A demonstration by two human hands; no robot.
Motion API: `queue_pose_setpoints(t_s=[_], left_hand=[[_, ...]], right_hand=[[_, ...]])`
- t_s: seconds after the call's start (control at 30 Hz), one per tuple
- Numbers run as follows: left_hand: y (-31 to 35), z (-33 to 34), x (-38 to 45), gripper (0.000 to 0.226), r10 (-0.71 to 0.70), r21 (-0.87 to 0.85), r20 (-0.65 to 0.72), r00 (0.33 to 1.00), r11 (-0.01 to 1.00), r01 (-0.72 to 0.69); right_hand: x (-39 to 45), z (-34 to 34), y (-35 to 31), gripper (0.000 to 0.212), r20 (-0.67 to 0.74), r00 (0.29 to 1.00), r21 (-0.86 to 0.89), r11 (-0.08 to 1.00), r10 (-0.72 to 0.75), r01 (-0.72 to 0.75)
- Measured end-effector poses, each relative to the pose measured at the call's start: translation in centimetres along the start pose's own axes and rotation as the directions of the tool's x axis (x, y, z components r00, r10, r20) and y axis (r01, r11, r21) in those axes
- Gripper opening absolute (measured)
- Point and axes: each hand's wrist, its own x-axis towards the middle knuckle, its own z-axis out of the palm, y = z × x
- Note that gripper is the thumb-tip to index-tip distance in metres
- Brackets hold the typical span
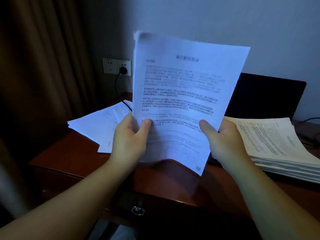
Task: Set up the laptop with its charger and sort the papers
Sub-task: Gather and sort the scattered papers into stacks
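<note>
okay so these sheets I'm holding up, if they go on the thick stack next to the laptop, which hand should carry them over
Probably the right hand. It grips the held sheets at their right edge, nearest the thick stack beside the laptop. The left hand sits by the loose pile opposite.

Both forearms bare, extended forward and raised in front of the body. Left hand [129,137]: thumb on top, fingers curled behind, pinching. Right hand [223,139]: same pinch, thumb forward. Hands level, apart.
</note>
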Motion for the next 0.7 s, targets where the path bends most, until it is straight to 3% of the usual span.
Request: queue_pose_setpoints(t_s=[0.27,0.4,0.53,0.7], left_hand=[[-1.7,0.4,-2.1,0.016,-0.076,0.092,0.036,0.996,0.993,0.073],[-0.5,0.8,-0.8,0.019,-0.048,0.083,0.092,0.995,0.996,0.04],[1.0,1.1,1.0,0.018,-0.086,0.066,0.246,0.965,0.995,0.072],[2.2,3.1,1.2,0.025,-0.289,-0.208,0.348,0.892,0.904,0.374]], right_hand=[[-1.2,-1.4,0.8,0.014,0.123,0.989,-0.171,0.983,0.08,-0.058],[-0.3,-3.2,0.1,0.028,0.198,0.975,-0.31,0.95,0.102,-0.037],[0.4,-5.1,-0.6,0.023,0.206,0.967,-0.105,0.986,0.149,-0.13],[0.3,-6.5,0.5,0.024,-0.028,0.962,0.163,0.951,0.271,-0.263]])
